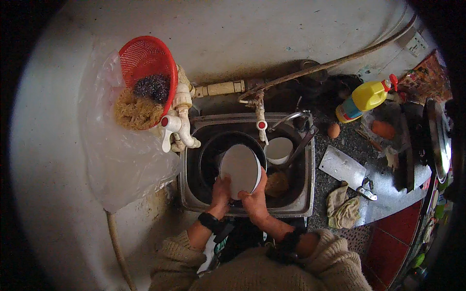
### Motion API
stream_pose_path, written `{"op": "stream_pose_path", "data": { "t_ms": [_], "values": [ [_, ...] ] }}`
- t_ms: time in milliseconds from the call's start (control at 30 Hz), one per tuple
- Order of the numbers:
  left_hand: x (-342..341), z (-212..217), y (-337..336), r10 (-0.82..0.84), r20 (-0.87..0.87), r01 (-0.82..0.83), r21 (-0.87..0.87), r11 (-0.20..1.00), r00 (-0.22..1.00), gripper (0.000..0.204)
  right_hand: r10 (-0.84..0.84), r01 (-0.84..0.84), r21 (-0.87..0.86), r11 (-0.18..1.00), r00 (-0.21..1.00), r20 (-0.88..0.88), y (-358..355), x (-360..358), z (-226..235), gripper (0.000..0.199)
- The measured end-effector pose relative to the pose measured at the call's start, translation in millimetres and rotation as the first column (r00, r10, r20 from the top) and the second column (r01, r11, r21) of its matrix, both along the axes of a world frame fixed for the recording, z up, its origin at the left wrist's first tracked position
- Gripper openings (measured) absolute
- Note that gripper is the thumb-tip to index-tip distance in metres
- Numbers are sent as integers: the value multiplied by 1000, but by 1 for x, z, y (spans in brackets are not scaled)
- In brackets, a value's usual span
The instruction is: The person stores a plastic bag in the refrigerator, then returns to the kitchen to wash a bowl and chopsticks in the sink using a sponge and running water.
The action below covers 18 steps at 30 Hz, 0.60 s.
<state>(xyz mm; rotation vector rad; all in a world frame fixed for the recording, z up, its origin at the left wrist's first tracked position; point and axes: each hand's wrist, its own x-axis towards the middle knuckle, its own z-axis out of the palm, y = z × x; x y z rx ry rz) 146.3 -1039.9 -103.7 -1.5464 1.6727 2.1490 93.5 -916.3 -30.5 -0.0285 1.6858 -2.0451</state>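
Observation:
A white bowl [240, 167] is between my two hands, tilted above the sink [186, 194]. My left hand [221, 195] grips its lower left edge, and my right hand [256, 196] holds the lower right side with the thumb on the bowl. Under it sits a dark round pan [208, 153], partly hidden by the bowl and hands. Another white bowl [279, 149] lies to the right in the sink, close to a long dark handle [302, 147]. A yellowish scrubbing pad [276, 184] rests on the sink bottom beside my right hand.
White taps [183, 127] and a second tap [261, 123] reach over the sink. A red basket [149, 56] of scourers hangs left, by a plastic bag [131, 165]. On the right counter are a cleaver [342, 166], cloth [342, 208], egg [333, 130] and yellow bottle [366, 97].

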Motion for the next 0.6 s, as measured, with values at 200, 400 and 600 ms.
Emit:
{"op": "stream_pose_path", "data": {
  "t_ms": [200, 400, 600],
  "values": [
    [-10, 23, -20, -132, -29, 133, 30, 991, 991, 50, 283, -278, -64, 959, 955, 93, 25, -29, -11, 88],
    [19, 56, -40, -791, -41, 526, -725, 445, 611, 50, 351, -329, -150, 932, 723, 596, 25, -54, 0, 75],
    [17, 82, -40, 160, -286, 45, 598, 800, 945, 44, 384, -307, -234, 923, 678, 626, 17, -37, -19, 58]
  ]
}}
